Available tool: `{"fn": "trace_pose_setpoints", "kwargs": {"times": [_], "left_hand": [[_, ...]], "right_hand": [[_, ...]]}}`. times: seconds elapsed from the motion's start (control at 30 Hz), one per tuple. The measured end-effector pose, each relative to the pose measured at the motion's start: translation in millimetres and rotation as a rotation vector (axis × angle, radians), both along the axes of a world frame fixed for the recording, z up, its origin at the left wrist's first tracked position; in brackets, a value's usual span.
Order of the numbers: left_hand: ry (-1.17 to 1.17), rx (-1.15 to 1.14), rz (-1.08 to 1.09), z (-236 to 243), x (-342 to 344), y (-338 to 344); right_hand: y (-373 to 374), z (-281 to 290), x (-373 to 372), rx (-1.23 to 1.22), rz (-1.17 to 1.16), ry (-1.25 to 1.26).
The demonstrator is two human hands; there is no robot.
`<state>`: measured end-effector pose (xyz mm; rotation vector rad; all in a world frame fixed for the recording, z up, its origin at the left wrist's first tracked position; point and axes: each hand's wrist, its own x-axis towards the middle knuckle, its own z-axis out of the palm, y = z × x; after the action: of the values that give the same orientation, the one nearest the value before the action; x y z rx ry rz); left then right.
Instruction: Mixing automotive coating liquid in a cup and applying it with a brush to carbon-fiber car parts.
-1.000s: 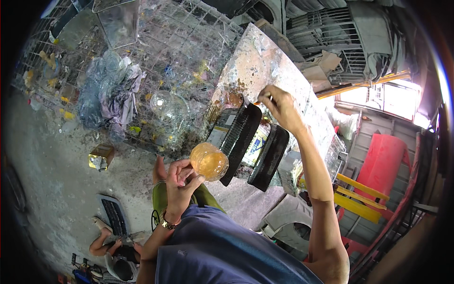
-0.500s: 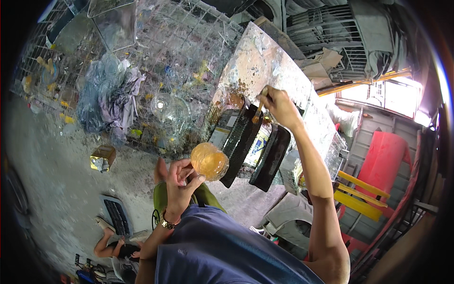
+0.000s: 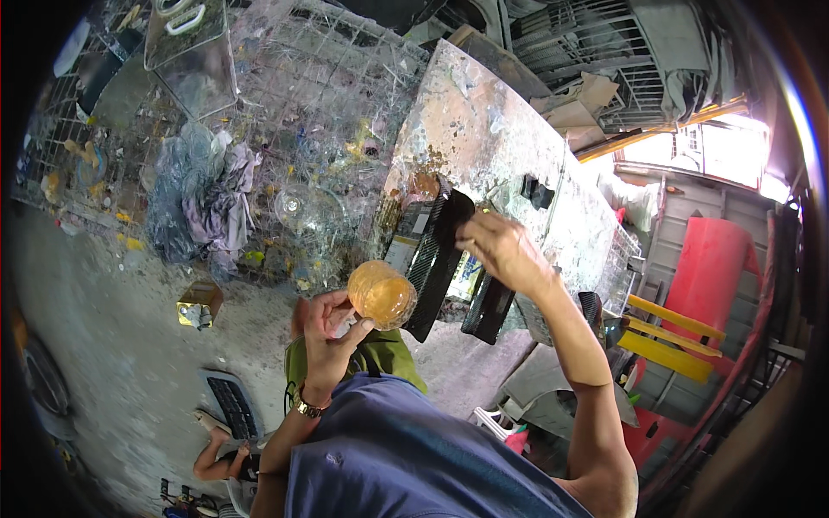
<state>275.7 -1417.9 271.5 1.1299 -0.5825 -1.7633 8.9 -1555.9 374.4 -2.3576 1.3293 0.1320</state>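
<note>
A clear plastic cup (image 3: 381,294) of amber liquid is tilted in my left hand (image 3: 328,338), whose fingers and thumb grip its near side. My right hand (image 3: 503,249) is closed in a pinch above the bench, over the upper part of two long dark strips with a woven carbon-fibre look. The left strip (image 3: 439,269) lies just beside its fingertips; the right strip (image 3: 490,309) is partly under the hand and wrist. The paintbrush seen in this hand a moment earlier is now mostly hidden by the fingers and blur.
A pale, stained board (image 3: 484,112) lies on the cluttered wire-mesh bench (image 3: 319,95). Crumpled plastic and cloth (image 3: 207,194) lie to the left. On the floor stands a gold tin (image 3: 199,304). Another person's leg (image 3: 211,457) shows at lower left.
My right hand has moved down and slightly left over the strips, and the brush is now largely hidden. My left hand holds the cup in nearly the same place.
</note>
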Motion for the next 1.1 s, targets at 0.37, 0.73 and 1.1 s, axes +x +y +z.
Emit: {"fn": "trace_pose_setpoints", "kwargs": {"times": [0.37,0.73,1.1], "left_hand": [[-0.058,0.051,0.121,20,-30,-2],[-0.148,0.009,0.162,24,-65,-15],[-0.165,-0.025,0.127,6,-93,-35]], "right_hand": [[-98,-103,-82,0.19,-0.515,-0.37],[-31,-64,-71,0.006,-0.251,-0.411],[26,5,-36,0.141,-0.34,-0.676]]}}
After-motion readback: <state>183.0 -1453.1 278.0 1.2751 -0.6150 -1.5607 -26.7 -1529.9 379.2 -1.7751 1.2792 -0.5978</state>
